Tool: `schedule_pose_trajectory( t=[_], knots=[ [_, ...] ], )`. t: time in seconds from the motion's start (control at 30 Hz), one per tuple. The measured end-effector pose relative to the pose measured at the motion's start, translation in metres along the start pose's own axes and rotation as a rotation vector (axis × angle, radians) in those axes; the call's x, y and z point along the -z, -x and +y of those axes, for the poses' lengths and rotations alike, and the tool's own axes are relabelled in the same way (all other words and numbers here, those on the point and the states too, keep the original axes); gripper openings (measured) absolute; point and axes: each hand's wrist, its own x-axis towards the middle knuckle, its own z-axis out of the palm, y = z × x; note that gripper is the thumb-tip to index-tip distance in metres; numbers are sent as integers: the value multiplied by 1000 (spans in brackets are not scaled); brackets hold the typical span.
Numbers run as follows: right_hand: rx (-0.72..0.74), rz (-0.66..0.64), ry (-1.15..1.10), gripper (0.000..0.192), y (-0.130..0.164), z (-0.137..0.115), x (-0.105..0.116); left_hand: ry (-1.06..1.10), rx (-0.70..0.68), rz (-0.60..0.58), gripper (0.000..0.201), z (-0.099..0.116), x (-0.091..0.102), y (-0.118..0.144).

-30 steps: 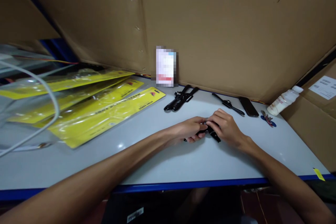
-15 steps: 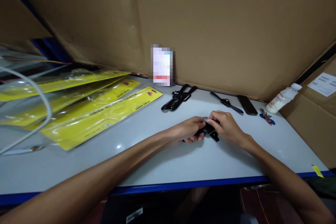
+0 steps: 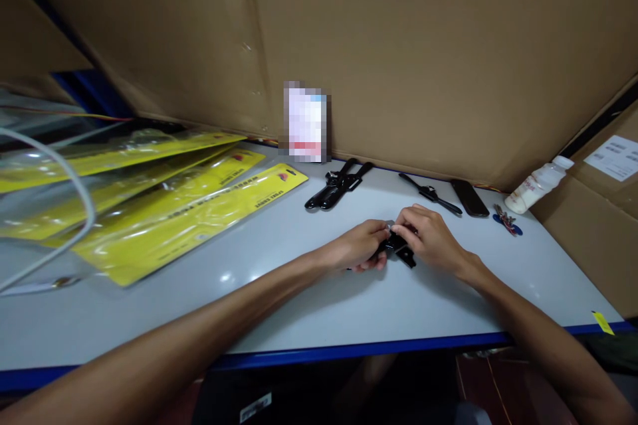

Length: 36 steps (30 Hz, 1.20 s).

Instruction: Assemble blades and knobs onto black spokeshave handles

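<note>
Both my hands meet over the middle of the white table point(image 3: 309, 305). My left hand point(image 3: 359, 246) and my right hand point(image 3: 428, 238) each grip an end of a small black strap-like piece point(image 3: 399, 251), which rests low on the tabletop. Most of it is hidden under my fingers. Behind my hands lies a pile of similar black straps point(image 3: 337, 184). A black wristwatch point(image 3: 429, 194) lies flat further right.
Yellow packaging cards in clear sleeves point(image 3: 179, 212) fan out at the left, with a white cable point(image 3: 64, 172) over them. At the right lie a dark phone point(image 3: 469, 198), keys point(image 3: 507, 220) and a tipped white bottle point(image 3: 538, 184). Cardboard walls enclose the back and right.
My hands have stayed together on the black piece, with only small finger shifts. The view has drifted slightly.
</note>
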Motion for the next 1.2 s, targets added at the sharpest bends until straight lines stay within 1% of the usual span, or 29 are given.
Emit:
schedule_pose_trajectory(
  t=[0.13, 0.3, 0.47, 0.7, 0.8, 0.9, 0.97, 1.1, 1.2],
  knots=[
    [8, 13, 19, 18, 1, 0, -1, -1, 8, 14, 22, 2, -2, 2],
    [84, 49, 55, 19, 1, 1, -4, 10, -4, -33, 21, -3, 0, -1],
    [137, 5, 140, 21, 1, 4, 0, 51, -12, -39, 18, -5, 2, -3],
    [142, 2, 68, 22, 1, 2, -3, 82, -10, -49, 20, -4, 2, -1],
    [96, -17, 5, 20, 1, 2, -4, 71, -6, -57, 22, -4, 3, 0],
    [57, -6, -56, 19, 1, 2, -2, 75, -12, -85, 23, -5, 4, 0],
    [87, -20, -51, 19, 1, 3, 0, 66, -20, -104, 23, -5, 6, 0],
    [179, -97, -20, 21, -1, 6, 7, 33, -8, -112, 22, -2, 7, 2],
    [178, -102, 7, 21, -3, 8, 11, 31, 5, -89, 20, -1, 6, 2]
  ],
)
